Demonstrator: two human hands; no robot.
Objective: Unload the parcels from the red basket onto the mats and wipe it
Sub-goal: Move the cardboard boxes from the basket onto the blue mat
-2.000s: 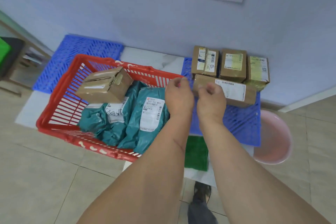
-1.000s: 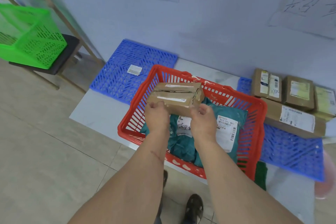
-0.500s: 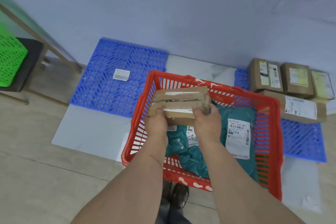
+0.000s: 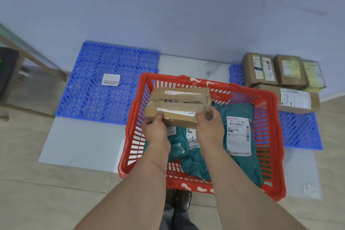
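Observation:
A taped cardboard box point(image 4: 177, 105) hangs above the red basket point(image 4: 271, 99), gripped on its near edge by my left hand point(image 4: 155, 130) and at its right corner by my right hand point(image 4: 208, 127). Teal mailer bags point(image 4: 239, 136) with white labels lie inside the basket under the box. The left blue mat point(image 4: 93, 99) holds only a small barcode label point(image 4: 110, 79). On the right blue mat point(image 4: 298, 132) stand several cardboard boxes point(image 4: 296, 101), three in a back row against the wall and a long one in front.
The basket rests on a white floor panel point(image 4: 78, 144) between the two mats. A dark stool with wooden legs point(image 4: 11, 73) stands at the far left. My shoes point(image 4: 179, 198) show just below the basket. The wall carries paper sheets with handwriting.
My hands left the long box on the right mat, reached to the basket and took hold of the taped box. It now sits slightly higher above the basket, and the view has shifted left.

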